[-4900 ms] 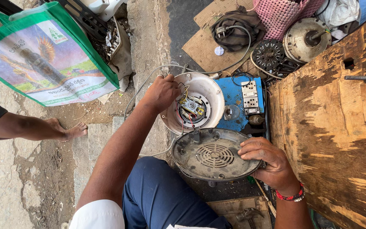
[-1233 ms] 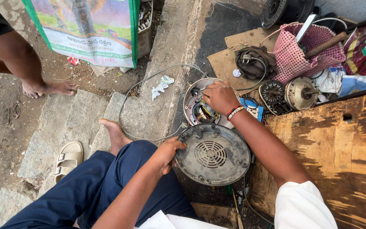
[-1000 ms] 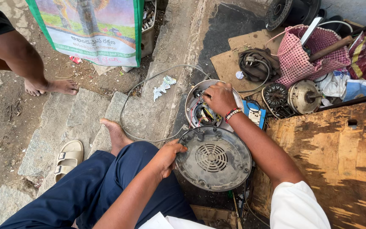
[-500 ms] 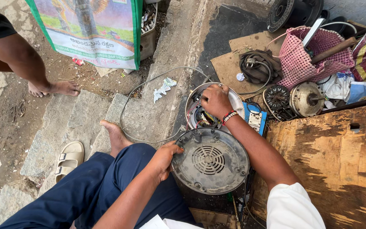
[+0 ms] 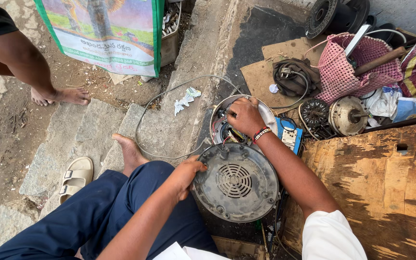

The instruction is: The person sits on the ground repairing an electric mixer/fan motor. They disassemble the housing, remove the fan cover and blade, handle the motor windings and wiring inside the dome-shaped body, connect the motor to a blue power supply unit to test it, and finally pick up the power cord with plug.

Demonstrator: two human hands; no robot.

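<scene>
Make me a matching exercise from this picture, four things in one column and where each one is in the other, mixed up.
Things:
1. pink woven basket
2. beige sandal
3. grey round vented cover
4. crumpled paper scrap

Places:
A. on the stone step beside the seated person's bare foot
B. at the top right, with a wooden handle sticking out
C. on the stone beside the looping grey cable
D. under the left hand, nearest the person

Pairs: 1-B, 2-A, 3-D, 4-C

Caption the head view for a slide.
Left hand steadies a round grey vented cover; right hand reaches into the opened white housing.
</scene>
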